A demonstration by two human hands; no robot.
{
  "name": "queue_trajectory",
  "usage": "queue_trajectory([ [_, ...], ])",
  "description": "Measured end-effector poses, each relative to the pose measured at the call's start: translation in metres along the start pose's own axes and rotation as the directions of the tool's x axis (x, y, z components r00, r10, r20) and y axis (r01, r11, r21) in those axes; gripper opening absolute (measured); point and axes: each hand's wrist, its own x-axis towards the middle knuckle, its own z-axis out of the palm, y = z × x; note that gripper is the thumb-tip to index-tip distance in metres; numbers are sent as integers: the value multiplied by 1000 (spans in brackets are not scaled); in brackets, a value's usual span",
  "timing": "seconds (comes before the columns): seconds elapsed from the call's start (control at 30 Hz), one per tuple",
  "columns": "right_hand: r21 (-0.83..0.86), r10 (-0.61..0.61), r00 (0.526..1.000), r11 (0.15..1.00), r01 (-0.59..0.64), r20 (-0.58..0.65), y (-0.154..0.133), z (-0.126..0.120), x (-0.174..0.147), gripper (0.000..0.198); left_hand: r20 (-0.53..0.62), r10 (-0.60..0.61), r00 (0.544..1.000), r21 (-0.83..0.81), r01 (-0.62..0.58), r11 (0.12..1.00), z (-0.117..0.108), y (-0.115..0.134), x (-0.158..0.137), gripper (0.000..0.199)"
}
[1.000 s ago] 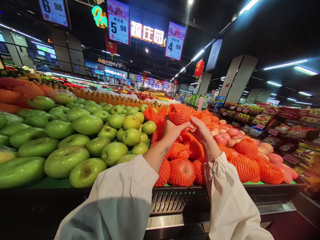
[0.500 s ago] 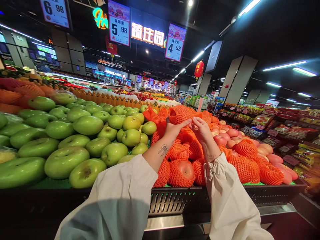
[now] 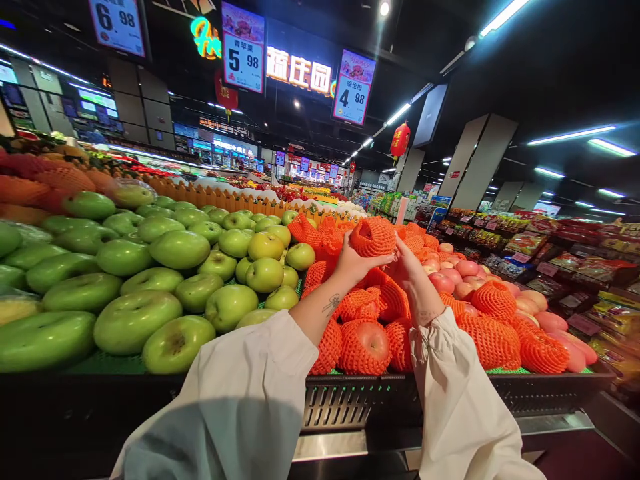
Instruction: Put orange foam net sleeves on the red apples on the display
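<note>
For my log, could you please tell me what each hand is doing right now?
Left hand: holding an orange net.
Right hand: beside it; open or closed cannot be told.

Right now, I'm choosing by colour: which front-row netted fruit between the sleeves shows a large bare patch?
The middle netted fruit: its orange net gapes, showing reddish skin; the left neighbour and right neighbour show mainly mesh.

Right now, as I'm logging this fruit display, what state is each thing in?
Orange net: raised, contents hidden
Left hand: cupped around the net
Right hand: curled beside the net, contact unclear
Front netted apple: partly exposed
Green apples: mostly bare, heaped
Pink apples: bare, heaped
Price screens: lit
Ceiling lights: on
</note>
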Motion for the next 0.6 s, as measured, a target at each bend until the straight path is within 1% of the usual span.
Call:
queue_trajectory([
  [0.1, -17, -64, 997, 998, 64, -41, 1, -2, 1, 40, 3, 24, 1000, -25, -24, 999, -1, -4, 2, 101],
  [0.2, -11, -163, 984, 987, 162, -74, 2, -3, 1, 45, 8, 62, 998, -70, -61, 996, -2, -6, 3, 108],
  [0.27, -8, -208, 975, 978, 208, -81, 3, -3, 1, 50, 21, 63, 998, -78, -61, 995, -1, -5, 3, 105],
  [0.37, -5, -257, 961, 966, 257, -101, 5, -5, 5, 52, 48, 58, 997, -62, -55, 997, 0, -1, 0, 96],
  [0.43, -9, -267, 960, 964, 267, -91, 6, -7, 8, 51, 61, 64, 996, -47, -61, 997, 1, 1, -3, 93],
  [0.53, -40, -247, 967, 969, 245, -57, 9, -10, 11, 50, 59, 74, 996, -17, -73, 997, 1, 3, -5, 93],
  [0.6, -77, -227, 971, 972, 221, -71, 11, -12, 12, 48, 48, 73, 996, 11, -73, 997, 0, 3, -5, 93],
])
